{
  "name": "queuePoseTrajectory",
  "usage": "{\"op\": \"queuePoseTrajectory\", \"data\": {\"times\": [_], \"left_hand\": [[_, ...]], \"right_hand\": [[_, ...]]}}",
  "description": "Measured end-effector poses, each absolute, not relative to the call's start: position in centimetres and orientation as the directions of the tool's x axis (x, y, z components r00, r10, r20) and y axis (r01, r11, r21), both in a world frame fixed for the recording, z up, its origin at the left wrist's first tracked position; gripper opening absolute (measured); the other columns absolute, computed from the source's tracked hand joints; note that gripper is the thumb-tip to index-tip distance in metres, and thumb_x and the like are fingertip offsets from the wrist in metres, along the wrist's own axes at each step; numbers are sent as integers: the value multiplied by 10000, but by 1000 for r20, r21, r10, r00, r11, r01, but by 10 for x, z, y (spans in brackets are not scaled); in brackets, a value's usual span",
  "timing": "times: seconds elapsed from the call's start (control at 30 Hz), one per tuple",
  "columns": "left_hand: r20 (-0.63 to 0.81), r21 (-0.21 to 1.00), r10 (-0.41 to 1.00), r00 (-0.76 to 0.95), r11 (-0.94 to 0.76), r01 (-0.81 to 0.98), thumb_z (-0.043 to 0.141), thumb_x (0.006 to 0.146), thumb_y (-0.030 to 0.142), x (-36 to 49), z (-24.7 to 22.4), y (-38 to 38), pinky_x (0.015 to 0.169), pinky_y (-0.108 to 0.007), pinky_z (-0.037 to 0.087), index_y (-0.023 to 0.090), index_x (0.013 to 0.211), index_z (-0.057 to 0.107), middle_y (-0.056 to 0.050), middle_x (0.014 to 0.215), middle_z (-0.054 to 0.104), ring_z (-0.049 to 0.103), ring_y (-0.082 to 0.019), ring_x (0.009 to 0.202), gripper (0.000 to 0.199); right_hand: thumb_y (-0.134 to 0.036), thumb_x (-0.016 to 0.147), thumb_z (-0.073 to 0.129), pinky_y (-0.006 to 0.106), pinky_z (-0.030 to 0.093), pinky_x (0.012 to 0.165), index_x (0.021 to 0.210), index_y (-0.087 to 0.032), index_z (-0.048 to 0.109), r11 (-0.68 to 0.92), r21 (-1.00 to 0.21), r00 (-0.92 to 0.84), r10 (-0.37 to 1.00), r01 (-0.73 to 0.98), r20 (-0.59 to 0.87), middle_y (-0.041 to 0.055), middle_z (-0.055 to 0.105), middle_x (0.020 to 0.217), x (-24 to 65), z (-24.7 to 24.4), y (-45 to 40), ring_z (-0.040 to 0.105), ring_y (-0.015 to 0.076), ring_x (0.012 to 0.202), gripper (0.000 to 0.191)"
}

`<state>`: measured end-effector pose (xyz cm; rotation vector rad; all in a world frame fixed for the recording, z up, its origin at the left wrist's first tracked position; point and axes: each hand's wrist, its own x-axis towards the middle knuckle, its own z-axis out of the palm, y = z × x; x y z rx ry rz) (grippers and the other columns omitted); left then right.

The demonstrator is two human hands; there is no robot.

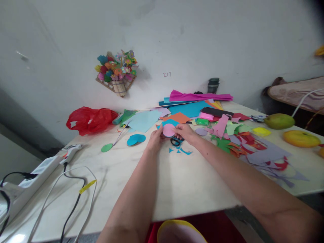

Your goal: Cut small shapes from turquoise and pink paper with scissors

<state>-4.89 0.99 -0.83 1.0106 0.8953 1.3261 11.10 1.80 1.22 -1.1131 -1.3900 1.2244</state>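
A round pink paper disc (168, 130) is held up between both hands. My left hand (156, 137) pinches its left edge, and my right hand (184, 132) grips the right edge. Just under the disc lie dark-handled scissors (175, 141), partly hidden by it. Small blue scraps (186, 152) are scattered below them. To the left rest several blue discs (136, 139) and a green disc (106, 147). Behind my hands are orange paper (177, 117) and pale blue sheets (144, 120).
Colored scraps (268, 152) and mangoes (301, 138) lie on the right. A red plastic bag (91, 120) sits at the back left. A power strip (40, 170) and cables (95, 195) occupy the left. Stacked paper (192, 108) and a black phone-like object (217, 112) are behind.
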Motion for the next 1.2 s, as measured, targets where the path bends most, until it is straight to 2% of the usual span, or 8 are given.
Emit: {"op": "queuePoseTrajectory", "data": {"times": [0.17, 0.37, 0.57, 0.77, 0.9, 1.0, 1.13, 1.2], "left_hand": [[82, 914, 996, 43, -58, -401, 872, 517, 554, -52, -9, 11, 687, -320, 559, 130, 735, 686, -77, 704, 708, 690, -219, 726, 512], [89, 929, 992, 86, -51, -368, 874, 524, 542, -52, -8, 9, 686, -332, 549, 122, 720, 689, -78, 691, 695, 675, -213, 714, 498], [91, 961, 992, 88, -64, -267, 915, 474, 417, -49, -7, 4, 661, -319, 527, 133, 615, 640, -43, 637, 649, 625, -165, 626, 419], [140, 986, 988, -66, -145, -79, 850, 572, 436, -53, -6, 11, 563, -282, 461, 169, 571, 585, -9, 547, 590, 576, -150, 526, 376], [217, 973, 843, -492, -145, 180, 754, 693, 355, -66, 4, 11, 681, -323, 464, 206, 667, 635, -31, 633, 634, 646, -235, 736, 192], [282, 914, 617, -735, 61, 401, 656, 777, 332, -76, 10, 6, 822, -408, 433, 221, 652, 627, -102, 766, 676, 609, -328, 1009, 170], [407, 861, 432, -805, 111, 496, 641, 760, 244, -85, 9, 0, 1007, -524, 312, 225, 733, 657, -145, 1063, 684, 443, -378, 1245, 37], [384, 872, 378, -842, 151, 466, 682, 705, 189, -87, 7, -2, 1068, -551, 237, 224, 869, 681, -148, 1212, 638, 393, -390, 1300, 168]], "right_hand": [[-307, 779, 724, 172, 309, 353, 567, -170, 527, 120, -992, -128, 985, 42, 114, -40, 529, 451, 113, 11, 20, 446, 66, 384, 321], [-426, 785, 697, 191, 277, 347, 561, -192, 502, 145, -984, -131, 983, 108, 130, -52, 475, 397, 114, 12, 17, 412, 81, 366, 378], [-417, 821, 635, 213, 300, 361, 578, -195, 536, 191, -969, -108, 979, 158, 175, -47, 481, 396, 114, 10, 16, 397, 91, 355, 343], [-424, 796, 649, 200, 314, 363, 587, -177, 593, 204, -973, 21, 978, 111, 208, -15, 546, 474, 113, 4, 19, 416, 81, 388, 329], [-427, 767, 689, 193, 311, 356, 559, -171, 583, 170, -984, 82, 981, 62, 174, 22, 613, 550, 112, 2, 23, 448, 79, 413, 347], [-429, 762, 698, 194, 320, 361, 540, -171, 573, 172, -982, 72, 982, 75, 177, 28, 616, 544, 112, 2, 22, 461, 81, 413, 362], [-413, 763, 696, 191, 321, 359, 548, -173, 578, 165, -983, 53, 984, 78, 170, 30, 624, 550, 110, 2, 19, 470, 81, 414, 343], [-399, 763, 695, 188, 317, 357, 552, -172, 576, 159, -985, 61, 985, 72, 164, 27, 621, 549, 110, 2, 19, 466, 79, 411, 332]]}}
